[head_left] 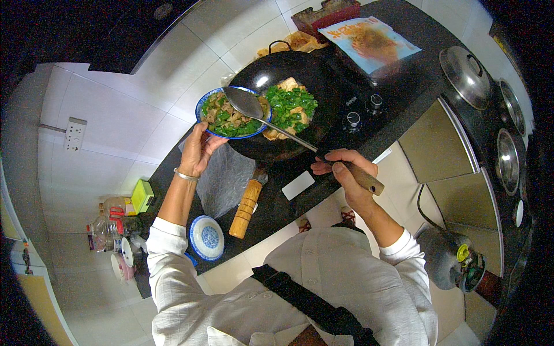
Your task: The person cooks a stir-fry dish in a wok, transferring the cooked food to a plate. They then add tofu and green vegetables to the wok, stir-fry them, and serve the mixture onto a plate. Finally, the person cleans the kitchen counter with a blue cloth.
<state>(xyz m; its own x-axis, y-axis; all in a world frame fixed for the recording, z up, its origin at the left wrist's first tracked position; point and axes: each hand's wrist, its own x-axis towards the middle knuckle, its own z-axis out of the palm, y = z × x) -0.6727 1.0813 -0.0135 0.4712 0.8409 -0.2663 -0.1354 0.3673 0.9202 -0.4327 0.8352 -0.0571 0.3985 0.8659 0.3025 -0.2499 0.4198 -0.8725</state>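
My left hand (202, 149) grips the near left rim of a blue-rimmed bowl (221, 136) filled with meat slices and green vegetables. The bowl is held over the left side of a black wok (248, 72), which has a wooden handle (244, 209) pointing toward me. Green leaves and pale golden pieces (291, 106) lie in the wok. My right hand (349, 173) is closed round the dark and wooden handle of a wok spatula (245, 102). The spatula's metal head is over the bowl, covering part of the food.
Left of the wok handle are a crumpled clear plastic bag (222, 179) and a blue-patterned plate (206, 237). A white rectangular object (298, 185) sits at the counter's edge. Bottles and jars (109, 228) stand far left. Metal lids (464, 75) and a gas cylinder (444, 259) are at right.
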